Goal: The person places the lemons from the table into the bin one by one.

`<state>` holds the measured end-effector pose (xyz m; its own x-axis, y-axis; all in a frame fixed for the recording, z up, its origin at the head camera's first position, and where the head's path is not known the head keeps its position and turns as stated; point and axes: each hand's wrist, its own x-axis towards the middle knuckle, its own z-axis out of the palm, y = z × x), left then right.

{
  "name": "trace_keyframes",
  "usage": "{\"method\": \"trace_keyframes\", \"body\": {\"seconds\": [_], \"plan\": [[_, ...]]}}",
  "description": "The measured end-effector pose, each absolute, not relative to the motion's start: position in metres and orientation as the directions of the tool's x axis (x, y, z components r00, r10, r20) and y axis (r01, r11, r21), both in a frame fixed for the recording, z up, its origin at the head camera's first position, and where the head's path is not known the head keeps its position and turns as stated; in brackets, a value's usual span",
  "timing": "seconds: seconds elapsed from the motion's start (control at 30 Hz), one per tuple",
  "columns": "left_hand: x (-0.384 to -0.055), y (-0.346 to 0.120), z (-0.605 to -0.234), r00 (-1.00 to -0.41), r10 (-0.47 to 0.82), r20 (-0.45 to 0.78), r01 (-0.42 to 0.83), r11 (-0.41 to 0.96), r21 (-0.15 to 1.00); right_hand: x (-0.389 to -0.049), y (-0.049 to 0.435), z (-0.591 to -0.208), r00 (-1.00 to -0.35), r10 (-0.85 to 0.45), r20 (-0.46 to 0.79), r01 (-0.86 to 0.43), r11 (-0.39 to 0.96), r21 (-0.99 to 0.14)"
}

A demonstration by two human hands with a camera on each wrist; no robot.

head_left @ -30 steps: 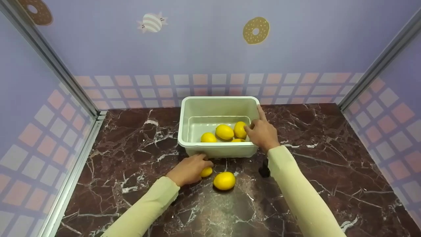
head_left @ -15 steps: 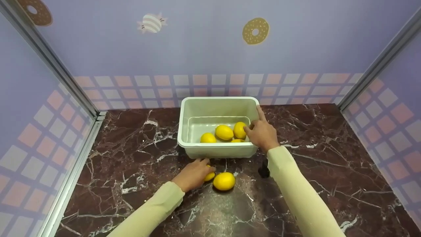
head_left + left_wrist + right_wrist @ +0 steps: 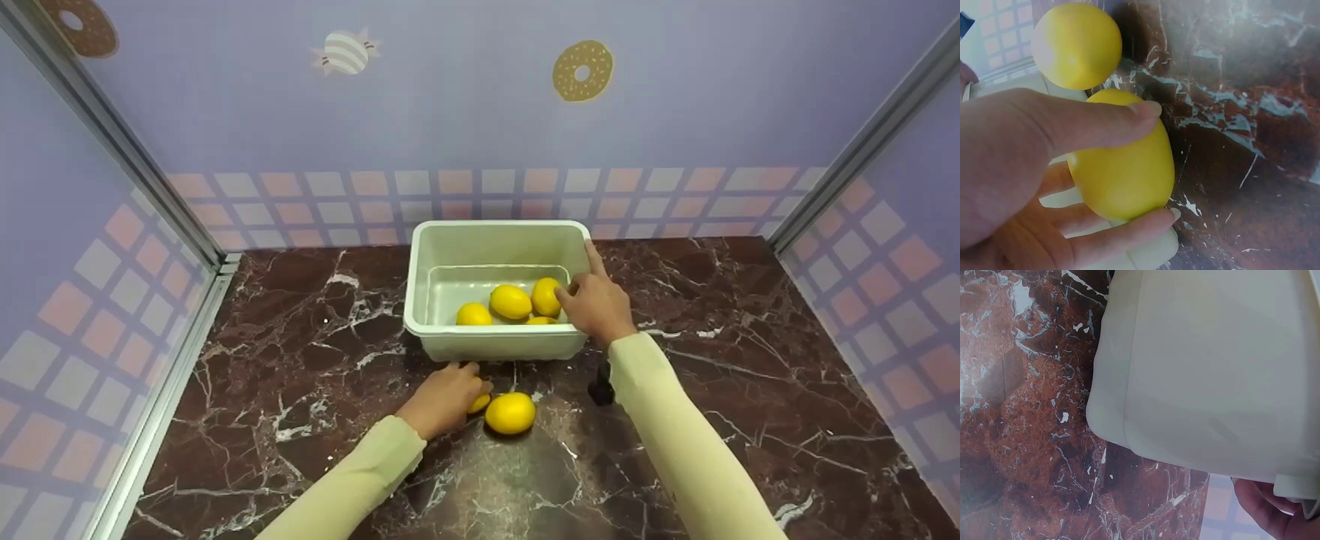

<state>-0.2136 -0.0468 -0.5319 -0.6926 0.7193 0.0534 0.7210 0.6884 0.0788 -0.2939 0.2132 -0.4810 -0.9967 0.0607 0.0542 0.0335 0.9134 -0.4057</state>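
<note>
My left hand (image 3: 444, 400) is in front of a pale plastic bin (image 3: 502, 343). It grips a yellow lemon (image 3: 1123, 180), thumb across the top and fingers around the far side. Just right of that hand, a second lemon (image 3: 511, 413) lies on the table. My right hand (image 3: 600, 304) holds the bin's right wall, its thumb inside over the rim and a finger stretched along the edge. From the right wrist view, curled fingers (image 3: 1264, 509) show by the rim of the bin. Inside the bin several lemons (image 3: 511, 301) lie toward the front right, one mostly hidden by the front rim.
The dark red marbled table (image 3: 315, 450) runs back to a purple wall (image 3: 465, 112) with a pink and white checked band. Side panels with metal rails (image 3: 172, 397) bound it. A small black object (image 3: 601, 390) shows beside the right sleeve.
My left hand has drawn slightly back from the bin and to the right, bringing its lemon close to the loose one. My right hand and the bin have stayed in place.
</note>
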Motion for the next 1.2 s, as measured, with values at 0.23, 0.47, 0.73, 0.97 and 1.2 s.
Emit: {"method": "trace_keyframes", "body": {"seconds": [0.23, 0.47, 0.73, 0.97, 1.2], "plan": [[-0.216, -0.047, -0.532, -0.698, 0.715, 0.031, 0.714, 0.691, 0.115, -0.294, 0.213, -0.481, -0.997, 0.058, 0.057, 0.030, 0.914, -0.404], [-0.215, -0.048, -0.531, -0.700, 0.714, 0.015, 0.711, 0.696, 0.098, -0.294, 0.214, -0.481, -0.996, 0.060, 0.064, 0.029, 0.915, -0.402], [-0.214, -0.047, -0.531, -0.698, 0.716, 0.013, 0.716, 0.697, 0.048, -0.294, 0.212, -0.482, -0.997, 0.058, 0.052, 0.032, 0.915, -0.401], [-0.212, -0.047, -0.526, -0.695, 0.718, 0.042, 0.719, 0.695, 0.026, -0.295, 0.211, -0.481, -0.997, 0.059, 0.044, 0.037, 0.916, -0.399], [-0.211, -0.048, -0.521, -0.690, 0.723, 0.046, 0.724, 0.689, 0.028, -0.294, 0.212, -0.481, -0.997, 0.063, 0.050, 0.038, 0.917, -0.397]]}}
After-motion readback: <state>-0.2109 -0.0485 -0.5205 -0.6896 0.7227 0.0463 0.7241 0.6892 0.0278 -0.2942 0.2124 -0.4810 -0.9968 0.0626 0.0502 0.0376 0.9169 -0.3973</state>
